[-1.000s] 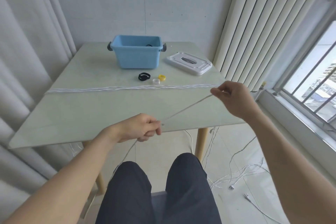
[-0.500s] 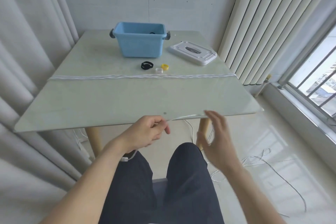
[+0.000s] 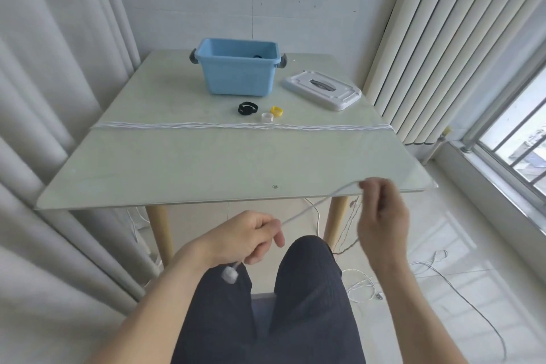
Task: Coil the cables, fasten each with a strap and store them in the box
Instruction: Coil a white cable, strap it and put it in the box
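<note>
A white cable [image 3: 313, 207] runs between my hands in front of the table's near edge. My left hand [image 3: 248, 238] grips it above my lap, and its white plug [image 3: 230, 274] hangs just below that fist. My right hand [image 3: 382, 216] pinches the same cable higher up to the right, blurred by motion. Several white cables [image 3: 242, 126] lie stretched in a line across the table. The blue box [image 3: 237, 66] stands open at the back with something dark inside. A black strap [image 3: 247, 108], a yellow strap [image 3: 276, 110] and a white strap [image 3: 266, 116] lie in front of it.
The box's white lid [image 3: 322, 89] lies to the right of the box. The pale glass table [image 3: 177, 162] has wooden legs. More cable trails loose on the tiled floor [image 3: 437, 269] at the right. Curtains hang at the left, vertical blinds and a window at the right.
My right hand let go of the cable, dropped down, then rose again and took hold of it at the table's edge. My left hand sank toward my lap, and the plug now hangs below it.
</note>
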The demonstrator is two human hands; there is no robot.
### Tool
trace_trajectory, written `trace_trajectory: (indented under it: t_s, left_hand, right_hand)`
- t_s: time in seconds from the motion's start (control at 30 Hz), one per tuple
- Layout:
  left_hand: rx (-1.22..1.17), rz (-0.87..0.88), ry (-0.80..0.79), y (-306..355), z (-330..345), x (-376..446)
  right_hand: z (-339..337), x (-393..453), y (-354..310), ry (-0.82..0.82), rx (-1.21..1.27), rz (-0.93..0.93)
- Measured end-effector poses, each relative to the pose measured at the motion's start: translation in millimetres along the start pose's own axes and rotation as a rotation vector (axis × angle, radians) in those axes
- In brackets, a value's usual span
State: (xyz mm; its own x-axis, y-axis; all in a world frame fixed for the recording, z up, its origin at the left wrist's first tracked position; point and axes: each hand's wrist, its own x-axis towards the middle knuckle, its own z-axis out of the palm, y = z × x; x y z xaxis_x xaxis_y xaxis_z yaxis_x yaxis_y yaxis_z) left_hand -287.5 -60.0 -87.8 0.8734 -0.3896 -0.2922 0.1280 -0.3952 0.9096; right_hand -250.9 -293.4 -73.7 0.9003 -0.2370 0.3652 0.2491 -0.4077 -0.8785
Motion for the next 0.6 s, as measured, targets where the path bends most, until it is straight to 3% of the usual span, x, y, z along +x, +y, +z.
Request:
trace_trajectory:
  t_s: [0.1, 0.2, 0.3, 0.43, 0.5, 0.6]
  left_hand:
    - [-0.09, -0.026, -0.018, -10.9, 0.1, -3.0]
    - [-0.145, -0.052, 0.002, -19.1, -4.2, -5.3]
    - [-0.372, -0.007, 0.151, -21.9, -8.5, -6.3]
    - [-1.156, 0.276, 0.366, -14.5, -17.9, -5.6]
    - [-1.231, 0.395, 0.455, -7.3, -20.6, -3.6]
    - [-1.27, 0.467, 0.523, 6.0, -19.9, -0.7]
  right_hand:
    - [-18.1, 23.6, 8.4, 0.228, 0.039, 0.07]
    - [-25.7, 32.3, 26.4, 0.209, -0.009, 0.143]
    - [-27.3, 30.1, 37.8, 0.024, -0.064, 0.206]
    - [-18.4, 5.7, 39.0, -0.258, -0.125, 0.233]
    - [-9.7, -12.9, 31.1, -0.411, -0.077, 0.253]
    - [4.1, -41.2, 15.3, -0.771, -0.123, 0.22]
